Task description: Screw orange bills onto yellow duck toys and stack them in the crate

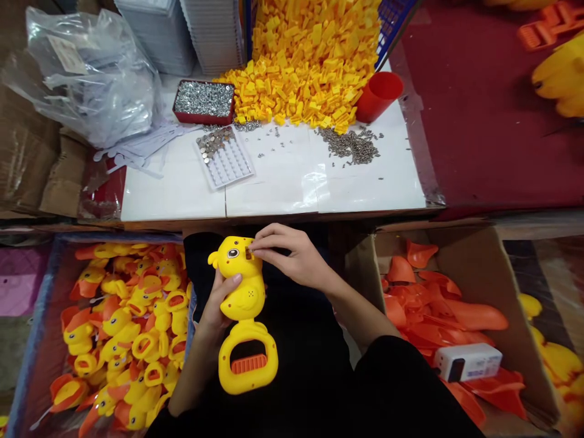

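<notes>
A yellow duck-shaped toy (243,286) with an orange trigger in its loop handle is held over my lap. My left hand (218,304) wraps round its body from the left, thumb on the front. My right hand (292,255) is pinched at the top of the toy's head, fingertips pressed on a small dark opening there. Whatever sits between those fingertips is too small to make out. On the white table top (274,188) lie a heap of small yellow plastic pieces (305,67), loose screws (351,146) and a white tray with round cells (224,159).
A red box of screws (203,100) and a red cup (378,94) stand on the table. A bin of yellow and orange duck toys (123,328) is at my left. A cardboard box of orange beak parts (433,304) with a white device (468,362) is at my right. Plastic bags (91,73) lie back left.
</notes>
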{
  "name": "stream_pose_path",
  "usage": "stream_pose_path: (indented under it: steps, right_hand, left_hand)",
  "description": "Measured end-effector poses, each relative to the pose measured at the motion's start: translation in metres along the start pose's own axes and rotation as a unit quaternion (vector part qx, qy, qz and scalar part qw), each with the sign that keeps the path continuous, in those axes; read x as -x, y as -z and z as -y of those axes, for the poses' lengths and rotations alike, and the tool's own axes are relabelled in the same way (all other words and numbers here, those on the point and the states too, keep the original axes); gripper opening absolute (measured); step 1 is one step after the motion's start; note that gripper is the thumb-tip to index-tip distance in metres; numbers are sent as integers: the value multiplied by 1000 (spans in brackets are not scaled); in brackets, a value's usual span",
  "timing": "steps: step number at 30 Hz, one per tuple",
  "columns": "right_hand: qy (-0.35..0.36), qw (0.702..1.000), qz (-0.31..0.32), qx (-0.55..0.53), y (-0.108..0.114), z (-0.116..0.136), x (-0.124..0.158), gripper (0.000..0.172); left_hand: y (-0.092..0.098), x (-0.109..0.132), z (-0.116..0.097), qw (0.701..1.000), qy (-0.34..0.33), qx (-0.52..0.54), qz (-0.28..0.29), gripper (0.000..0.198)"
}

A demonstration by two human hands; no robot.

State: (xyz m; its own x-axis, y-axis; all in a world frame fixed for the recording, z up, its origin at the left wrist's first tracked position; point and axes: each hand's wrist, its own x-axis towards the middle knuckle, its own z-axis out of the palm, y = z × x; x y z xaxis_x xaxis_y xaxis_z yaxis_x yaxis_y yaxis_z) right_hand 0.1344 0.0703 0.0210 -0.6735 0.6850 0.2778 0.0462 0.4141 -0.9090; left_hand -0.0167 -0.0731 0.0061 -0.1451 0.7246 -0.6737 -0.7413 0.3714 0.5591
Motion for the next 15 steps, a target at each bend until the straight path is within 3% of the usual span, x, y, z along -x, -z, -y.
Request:
stream_pose_path:
  steps: [3,7,10,15]
  right_hand:
    - [-64,993,52,-86,8,5,-2,8]
    - [-82,986,84,-120,13,10,-4,7]
    - [-89,989,92,-79,16,15,-8,7]
    - [-77,988,130,40,16,23,-9,9]
  left_hand:
    - [0,3,2,1000,-13,-4,11,84]
    - [9,1,9,1000,-13,-14,21,88]
    - [10,2,11,999,-32,-35,12,92]
    - [-2,5,2,983,-144,-115,-10,98]
